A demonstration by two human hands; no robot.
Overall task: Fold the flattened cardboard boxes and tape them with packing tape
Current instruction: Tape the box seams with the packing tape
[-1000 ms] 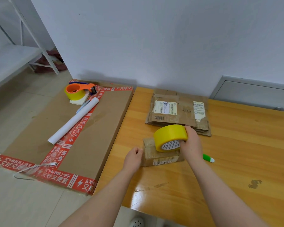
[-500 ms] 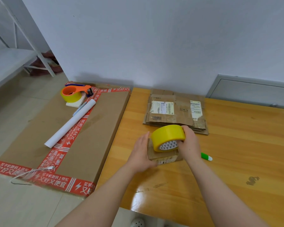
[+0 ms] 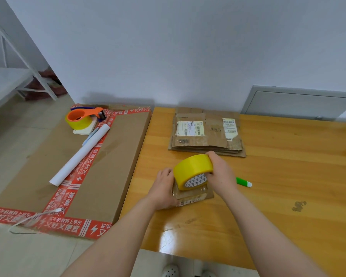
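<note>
Well, the small cardboard box sits closed on the wooden table, near its front-left part, so I cannot see what it holds. Glossy tape lies across its top. The big flat carton on the floor carries an orange tape dispenser and a white tube.

A second ago my left hand rested at the box's near-left corner; now it wraps the box's left end with curled fingers, right beside the yellow tape roll. My right hand grips the roll on top of the box.

The box's long axis runs left to right. The roll stands on edge, its core facing me. The flattened boxes are stacked behind.
</note>
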